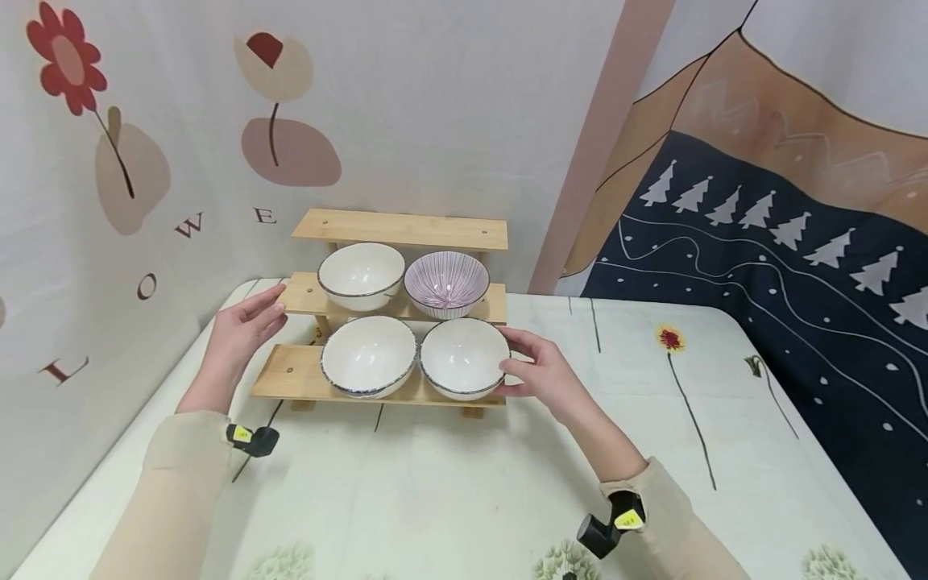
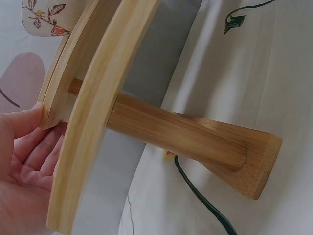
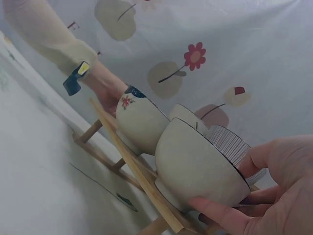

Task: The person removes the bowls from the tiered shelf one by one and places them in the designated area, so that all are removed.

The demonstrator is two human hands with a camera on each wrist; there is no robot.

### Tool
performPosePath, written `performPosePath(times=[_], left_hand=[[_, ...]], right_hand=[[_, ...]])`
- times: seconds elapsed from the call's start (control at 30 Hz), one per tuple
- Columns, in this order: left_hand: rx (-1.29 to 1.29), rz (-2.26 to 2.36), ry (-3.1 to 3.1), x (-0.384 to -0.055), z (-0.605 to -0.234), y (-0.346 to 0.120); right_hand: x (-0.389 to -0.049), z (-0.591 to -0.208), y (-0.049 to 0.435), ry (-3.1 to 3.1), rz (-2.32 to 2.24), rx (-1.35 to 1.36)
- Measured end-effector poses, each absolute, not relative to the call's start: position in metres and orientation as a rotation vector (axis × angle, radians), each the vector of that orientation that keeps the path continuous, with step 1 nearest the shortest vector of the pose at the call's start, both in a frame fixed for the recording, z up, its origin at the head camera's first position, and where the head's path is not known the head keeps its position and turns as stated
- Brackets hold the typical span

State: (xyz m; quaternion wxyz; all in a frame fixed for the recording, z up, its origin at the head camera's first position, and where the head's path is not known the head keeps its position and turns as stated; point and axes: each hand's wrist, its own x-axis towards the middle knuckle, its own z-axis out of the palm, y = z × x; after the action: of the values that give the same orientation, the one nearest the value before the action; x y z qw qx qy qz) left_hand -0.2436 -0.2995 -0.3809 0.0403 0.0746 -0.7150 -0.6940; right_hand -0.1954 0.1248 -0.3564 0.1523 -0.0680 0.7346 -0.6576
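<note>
A three-tier wooden shelf rack (image 1: 286,372) holds two bowls on its middle board and two on its bottom board. At the bottom right sits a white bowl with a dark rim (image 1: 464,358); my right hand (image 1: 545,372) holds its right side, fingers curved about the wall. My left hand (image 1: 242,332) is at the left end of the middle board, its thumb and fingers pinching the board's end (image 2: 51,110) in the left wrist view. Beside the held bowl, at the bottom left, stands a blue-rimmed white bowl (image 1: 368,356) with a small red flower outside.
On the middle board are another white bowl (image 1: 361,274) and a purple-striped bowl (image 1: 446,282). The top board (image 1: 399,228) carries nothing. A flower-printed cloth (image 1: 435,499) covers the table, and a printed fabric backdrop (image 1: 449,105) hangs close behind the rack.
</note>
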Motion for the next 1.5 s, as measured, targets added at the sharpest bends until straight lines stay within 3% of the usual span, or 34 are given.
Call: performPosePath(times=[1.5], left_hand=[[0.085,-2.069,-2.297,-0.245,-0.382,-0.304]], right_hand=[[-0.192,-0.343,0.15,2.19,-1.784,-0.216]])
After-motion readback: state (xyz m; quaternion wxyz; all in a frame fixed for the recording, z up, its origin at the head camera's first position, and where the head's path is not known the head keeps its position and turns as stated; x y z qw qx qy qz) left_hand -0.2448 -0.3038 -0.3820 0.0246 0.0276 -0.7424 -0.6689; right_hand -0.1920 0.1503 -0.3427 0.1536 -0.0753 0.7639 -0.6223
